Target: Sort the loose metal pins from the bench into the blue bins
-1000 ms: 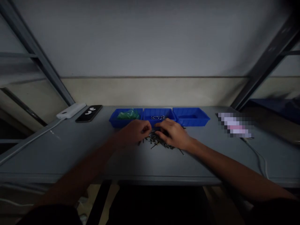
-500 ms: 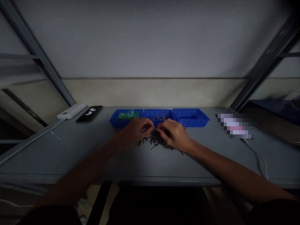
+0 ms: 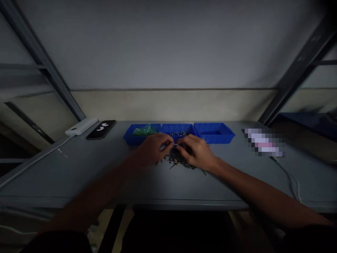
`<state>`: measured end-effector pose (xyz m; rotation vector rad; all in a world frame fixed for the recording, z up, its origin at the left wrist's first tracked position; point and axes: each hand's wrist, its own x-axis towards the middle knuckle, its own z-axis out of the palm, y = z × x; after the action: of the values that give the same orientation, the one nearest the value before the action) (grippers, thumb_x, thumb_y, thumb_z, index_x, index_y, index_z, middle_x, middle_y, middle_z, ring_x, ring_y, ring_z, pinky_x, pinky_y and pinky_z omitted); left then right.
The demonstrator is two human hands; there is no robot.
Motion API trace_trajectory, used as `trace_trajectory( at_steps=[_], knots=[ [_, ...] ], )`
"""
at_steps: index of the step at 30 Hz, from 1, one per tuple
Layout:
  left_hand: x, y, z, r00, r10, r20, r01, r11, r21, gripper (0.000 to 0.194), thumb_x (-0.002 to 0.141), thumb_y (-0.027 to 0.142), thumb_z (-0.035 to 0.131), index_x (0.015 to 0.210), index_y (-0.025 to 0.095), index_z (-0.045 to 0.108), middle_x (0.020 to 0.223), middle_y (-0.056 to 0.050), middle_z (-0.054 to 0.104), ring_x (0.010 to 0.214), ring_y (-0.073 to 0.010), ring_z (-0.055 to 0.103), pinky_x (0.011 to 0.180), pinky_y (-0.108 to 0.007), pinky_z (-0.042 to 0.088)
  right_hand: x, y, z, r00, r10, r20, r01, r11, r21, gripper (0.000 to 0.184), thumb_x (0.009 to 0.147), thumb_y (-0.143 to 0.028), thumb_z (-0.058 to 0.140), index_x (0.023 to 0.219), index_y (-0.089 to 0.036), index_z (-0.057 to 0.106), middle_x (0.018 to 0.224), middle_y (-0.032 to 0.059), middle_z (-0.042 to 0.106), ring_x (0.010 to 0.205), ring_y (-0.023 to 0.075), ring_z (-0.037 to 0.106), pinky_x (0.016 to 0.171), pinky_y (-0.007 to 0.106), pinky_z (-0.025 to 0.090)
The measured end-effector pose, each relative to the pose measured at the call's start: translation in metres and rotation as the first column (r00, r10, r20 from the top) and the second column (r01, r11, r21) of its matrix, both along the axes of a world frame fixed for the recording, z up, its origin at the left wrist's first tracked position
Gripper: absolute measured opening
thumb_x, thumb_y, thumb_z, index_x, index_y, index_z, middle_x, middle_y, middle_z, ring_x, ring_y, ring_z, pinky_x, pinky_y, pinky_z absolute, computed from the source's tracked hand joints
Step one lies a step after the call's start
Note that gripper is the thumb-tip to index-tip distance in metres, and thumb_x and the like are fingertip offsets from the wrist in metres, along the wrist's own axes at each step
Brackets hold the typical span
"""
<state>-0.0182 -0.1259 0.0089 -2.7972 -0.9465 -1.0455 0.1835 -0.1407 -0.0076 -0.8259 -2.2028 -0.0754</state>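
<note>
A slim, shiny metal screw point(image 3: 175, 144) spans the gap between my two hands. My left hand point(image 3: 155, 147) pinches one end of it with thumb and index finger. My right hand point(image 3: 196, 149) has its fingers closed at the other end. Below my fingers a loose pile of screws point(image 3: 181, 162) lies on the grey table point(image 3: 158, 186), partly covered by my right hand. Just behind my hands, the middle blue bin point(image 3: 177, 127) contains several shiny metal pieces point(image 3: 179, 134). The held piece's ends are hidden by my fingertips.
A left blue bin point(image 3: 129, 135) holds a green plastic bag point(image 3: 144, 130); a right blue bin point(image 3: 214, 137) adjoins the middle one. At left are a phone point(image 3: 101, 130) with white earbuds and a white power bank point(image 3: 82, 126). A cabled, pixelated device point(image 3: 263, 142) lies right.
The left fingertips have shifted slightly, and more of the screw shows between my hands, now slanted. My right hand stays nearly in place.
</note>
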Motion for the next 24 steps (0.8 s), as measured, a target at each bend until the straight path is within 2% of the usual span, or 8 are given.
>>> trace_trajectory(
  at_steps=[3,9,13,19,24],
  knots=[
    [0.0001,-0.0011,-0.0003,1.0,0.007,-0.017,-0.007,1.0,-0.014,0.011,0.084,0.023,0.051,0.087,0.017,0.06,0.076,-0.001,0.061,0.072,-0.012,0.057,0.068,-0.024,0.045,0.0001,0.0001,0.0006,1.0,0.015,0.0,-0.015,1.0,0.014,0.014,0.086,-0.023,0.047,0.088,-0.016,0.059,0.072,0.0026,0.058,0.068,0.0147,0.05,0.064,0.028,0.039],
    [0.0015,-0.0034,-0.0007,1.0,0.009,0.016,-0.008,0.999,-0.043,0.018,0.085,0.025,0.052,0.101,0.019,0.057,0.075,0.001,0.061,0.073,-0.0114,0.058,0.069,-0.024,0.046,0.0015,-0.0009,0.0018,1.0,-0.024,-0.011,0.024,1.0,0.014,0.018,0.088,-0.022,0.043,0.08,-0.016,0.058,0.069,0.0029,0.057,0.066,0.0144,0.048,0.063,0.029,0.037],
    [0.0017,-0.003,-0.0005,1.0,0.007,0.02,-0.006,1.0,-0.02,0.011,0.085,0.022,0.051,0.092,0.018,0.057,0.079,-0.001,0.063,0.076,-0.0118,0.059,0.071,-0.024,0.046,0.0015,-0.0014,0.0018,1.0,-0.007,-0.007,0.008,1.0,0.012,0.019,0.088,-0.022,0.043,0.081,-0.016,0.059,0.068,0.0024,0.057,0.064,0.0138,0.048,0.063,0.028,0.037],
    [0.0007,-0.0022,-0.0016,0.998,0.033,0.052,-0.031,0.999,-0.035,0.01,0.085,0.022,0.049,0.091,0.017,0.056,0.079,0.0,0.063,0.073,-0.0103,0.059,0.07,-0.023,0.046,0.0001,-0.0028,0.0013,0.998,0.007,-0.056,-0.006,1.0,0.018,0.018,0.086,-0.027,0.049,0.094,-0.016,0.06,0.067,0.0009,0.056,0.065,0.0135,0.05,0.062,0.027,0.04],
    [0.0016,-0.0059,0.0029,0.999,0.033,0.028,-0.03,0.994,-0.102,0.012,0.086,0.023,0.049,0.094,0.017,0.055,0.08,0.0,0.064,0.076,-0.0104,0.06,0.071,-0.022,0.045,0.001,0.0002,0.0016,0.997,0.013,-0.07,-0.008,0.997,0.077,0.012,0.084,-0.022,0.05,0.087,-0.016,0.06,0.069,0.0015,0.058,0.064,0.013,0.05,0.061,0.028,0.04]
  ],
)
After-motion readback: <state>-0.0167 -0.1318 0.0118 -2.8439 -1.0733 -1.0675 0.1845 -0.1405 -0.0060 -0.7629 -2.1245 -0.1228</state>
